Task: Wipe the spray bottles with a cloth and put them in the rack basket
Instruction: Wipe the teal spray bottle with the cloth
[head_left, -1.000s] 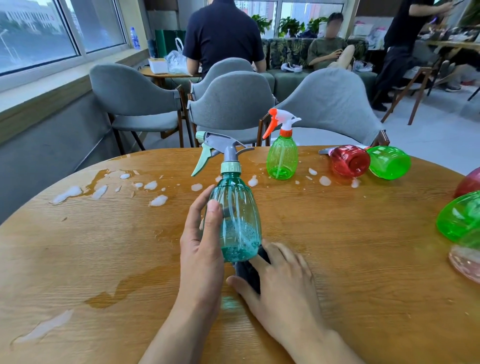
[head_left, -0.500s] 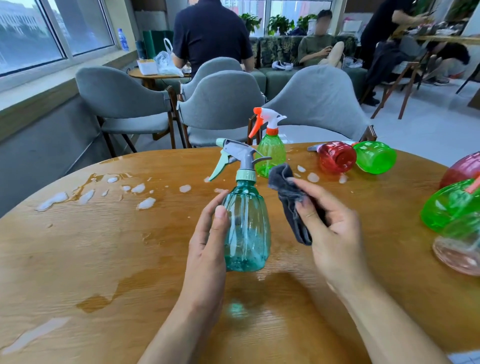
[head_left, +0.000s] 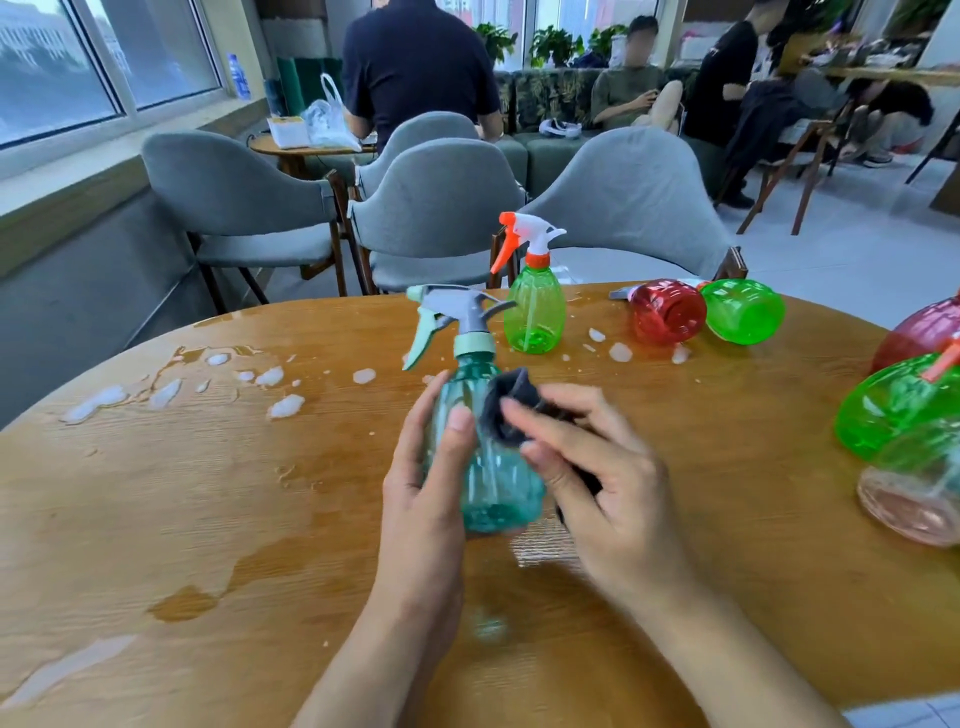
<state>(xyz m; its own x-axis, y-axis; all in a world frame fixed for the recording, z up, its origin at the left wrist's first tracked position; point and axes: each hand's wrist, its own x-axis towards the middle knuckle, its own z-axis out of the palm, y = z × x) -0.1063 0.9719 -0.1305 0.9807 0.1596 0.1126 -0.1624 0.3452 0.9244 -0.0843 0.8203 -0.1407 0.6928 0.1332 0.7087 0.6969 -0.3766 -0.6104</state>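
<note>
left hand fingers wrap teal spray bottle | right hand fingers pinch dark cloth against its shoulder

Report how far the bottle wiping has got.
Done: nothing visibly; no rack basket in view. In hand: left hand holds the teal bottle while right hand presses the dark cloth to it. Left: upright green bottle, lying red bottle and green one, more at right edge.

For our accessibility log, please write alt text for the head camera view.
A left hand holds a teal spray bottle upright above a wet wooden table while the right hand presses a dark cloth against it. More green and red bottles stand or lie farther back and at the right.
</note>
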